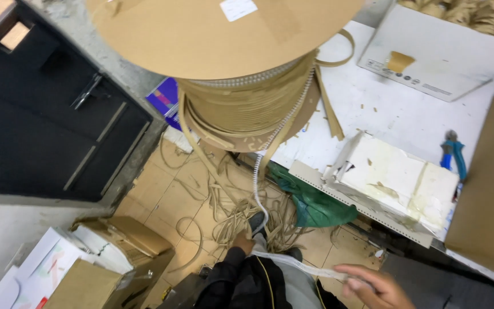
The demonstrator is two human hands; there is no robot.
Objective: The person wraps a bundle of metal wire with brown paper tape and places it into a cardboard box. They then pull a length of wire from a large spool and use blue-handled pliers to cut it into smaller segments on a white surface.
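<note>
A: What's in frame, biggest first?

B: Big cardboard spool (224,34) at the top, standing on the left edge of the white counter (395,114). It's wound with brown paper tape and a white wire coil strip (257,177).

A: Where does the strip go?

B: It runs off the spool's right side, hangs past the counter edge toward the floor, then goes across to the right at the bottom of frame.

A: Hands?

B: Left hand (242,243) is closed around the strip low down, just above a dark sleeve. Right hand (375,286) is at the bottom right with fingers curled and the strip's end pinched in them. The strip spans between the two hands.

A: Other stuff?

B: A worn white box (395,183) on the counter near its front edge. A flat white box (441,54) further back. Brown cardboard sheet (490,189) on the far right. Blue-handled pliers (454,154) between the worn box and that sheet. On the floor, a tangle of loose paper tape (230,212) and a green cloth (315,206) under the counter edge. Cardboard boxes (110,257) at bottom left.
</note>
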